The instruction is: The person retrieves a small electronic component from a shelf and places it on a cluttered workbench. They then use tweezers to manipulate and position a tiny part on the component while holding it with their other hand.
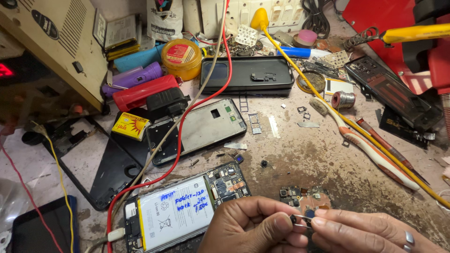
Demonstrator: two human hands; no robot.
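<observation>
Foreground, bottom edge: the left hand (253,227) and the right hand (365,232) meet at the middle, fingertips turned toward each other. Between them sits a small dark ring-shaped part (293,219) on a thin metal piece; the left grip is pressed together on the dark part with thumb and forefinger, and the right grip pinches the thin metal end from the opposite side, so the piece is steadied at both ends close under the eye. A ring shows on one finger of the right hand.

Just behind the hands a small circuit board (303,196) lies flat on the counter (318,154), partly hidden by the fingers. To the left an opened phone (185,208) lies face down with its white battery and board exposed, a red cable (187,126) and a grey one running to its lower end.

Middle distance: an empty phone frame (199,129) lies flat beyond the opened phone, with loose screws, card trays and metal shields scattered near it. A toothbrush (365,147) and a slim screwdriver (391,152) lie slantwise at right, within the right hand's reach.

Far: a black phone cover (246,75), a yellow round tin (182,57), a solder spool (343,99), and a beige instrument case (51,42) at left. A long yellow wire (337,110) crosses the counter diagonally.
</observation>
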